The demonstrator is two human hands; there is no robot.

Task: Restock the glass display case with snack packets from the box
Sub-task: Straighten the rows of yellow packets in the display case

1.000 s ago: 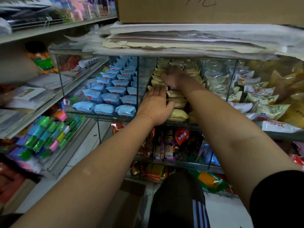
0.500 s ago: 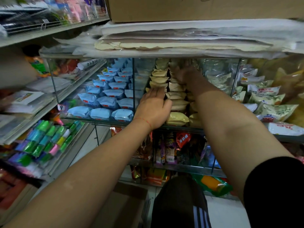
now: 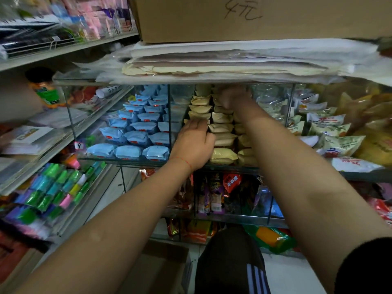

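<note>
both arms are in the glass display case (image 3: 169, 124) now. left hand (image 3: 194, 143) lies flat, fingers straight, steadying the front of the pale yellow snack packets (image 3: 222, 154). right hand (image 3: 230, 98) is deep at the back of that stack; can't tell what its fingers hold. best to tuck each packet level, rows aligned. tight headroom under the stacked paper sheets (image 3: 233, 62). light blue packets (image 3: 137, 136) sit left of the yellow stack, and the brown cardboard box (image 3: 157, 270) waits below.
</note>
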